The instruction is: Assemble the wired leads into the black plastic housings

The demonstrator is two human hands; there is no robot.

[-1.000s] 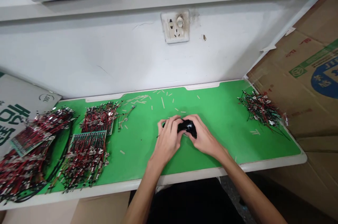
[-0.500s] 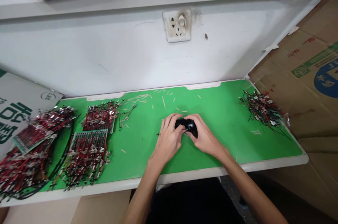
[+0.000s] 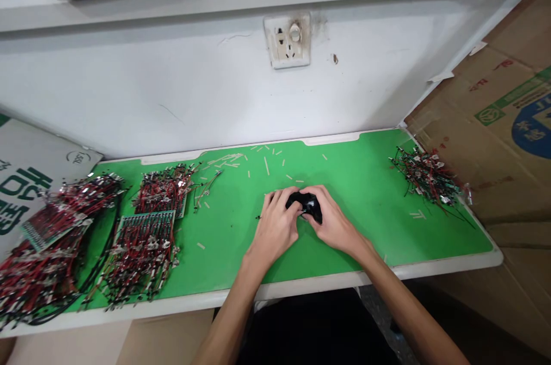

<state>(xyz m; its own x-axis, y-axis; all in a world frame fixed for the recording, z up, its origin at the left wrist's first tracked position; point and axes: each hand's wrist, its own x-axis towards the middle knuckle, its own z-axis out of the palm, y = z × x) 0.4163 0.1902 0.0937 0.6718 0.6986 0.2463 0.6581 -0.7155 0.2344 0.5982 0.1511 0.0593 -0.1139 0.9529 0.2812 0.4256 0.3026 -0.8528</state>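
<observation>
Green mat [image 3: 357, 181], wire bundles [image 3: 142, 256], probably tubing scraps [image 3: 266, 166]

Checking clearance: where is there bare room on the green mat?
The green mat is bare between the right hand and the right wire pile; also between the left hand and the wired boards, which crowd the left end.

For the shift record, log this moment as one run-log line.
left hand: holding glossy black object | right hand: holding same object | surface: green mat | nearby: red-and-black wire bundles
</observation>
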